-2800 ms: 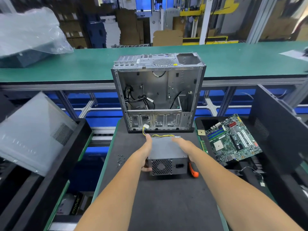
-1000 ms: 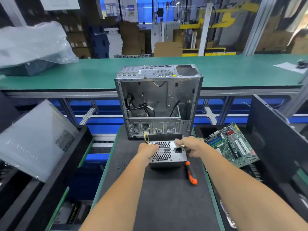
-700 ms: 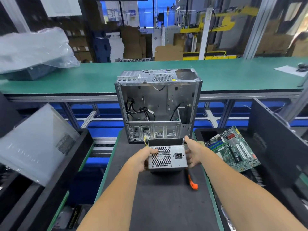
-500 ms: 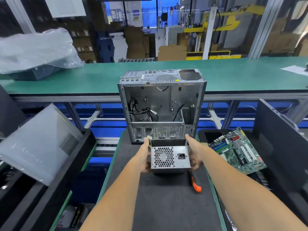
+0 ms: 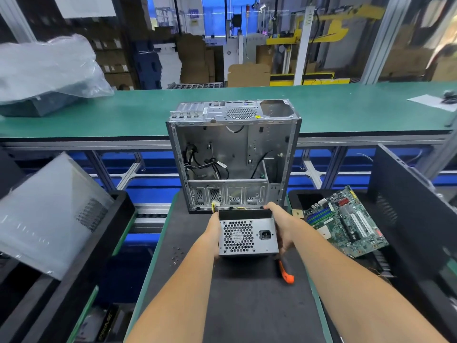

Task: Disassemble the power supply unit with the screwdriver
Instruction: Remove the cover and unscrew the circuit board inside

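The grey power supply unit (image 5: 248,235) stands on the black mat with its fan grille and power socket facing me. My left hand (image 5: 214,231) grips its left side and my right hand (image 5: 282,226) grips its right side, fingers reaching over the far top edge. Yellow and black wires (image 5: 215,206) run from its back toward the case. The screwdriver with an orange and black handle (image 5: 286,270) lies on the mat just right of the unit, partly under my right wrist.
An open, stripped computer case (image 5: 235,154) stands right behind the unit. Several loose screws (image 5: 176,254) lie on the mat (image 5: 247,305) at left. A motherboard (image 5: 343,220) rests in the black bin at right. A panel (image 5: 49,214) leans in the left bin.
The unit was tipped up from lying flat so that its fan face points at me. Both hands shifted from its top to its two sides. The view moved a little closer.
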A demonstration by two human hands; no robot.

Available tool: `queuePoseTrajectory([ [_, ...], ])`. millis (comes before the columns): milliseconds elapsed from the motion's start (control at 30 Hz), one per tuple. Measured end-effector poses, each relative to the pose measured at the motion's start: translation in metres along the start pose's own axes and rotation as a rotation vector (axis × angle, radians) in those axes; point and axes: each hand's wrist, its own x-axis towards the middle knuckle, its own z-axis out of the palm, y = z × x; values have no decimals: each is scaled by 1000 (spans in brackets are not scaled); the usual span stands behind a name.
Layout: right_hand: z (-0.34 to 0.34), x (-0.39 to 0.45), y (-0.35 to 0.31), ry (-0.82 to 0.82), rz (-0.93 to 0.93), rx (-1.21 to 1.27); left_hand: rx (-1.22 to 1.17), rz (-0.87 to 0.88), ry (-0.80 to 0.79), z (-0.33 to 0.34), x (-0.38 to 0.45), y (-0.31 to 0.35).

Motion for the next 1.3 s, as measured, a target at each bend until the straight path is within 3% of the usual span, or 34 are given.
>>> queuePoseTrajectory([
  [233,0,0,10,-2,-65,30,-49,24,-3,-4,3,-11],
  [367,0,2,19,17,-196,32,-112,48,-57,-9,-2,-18],
  [567,2,8,37,-67,-308,128,-241,152,-13,-18,7,-33],
  [700,5,18,53,-77,-330,216,-201,208,24,-26,17,-45],
  [900,4,22,53,-18,-336,141,-104,193,-105,-22,18,-49],
  [1300,6,19,49,92,-379,-27,-25,162,-73,-20,6,-40],
])
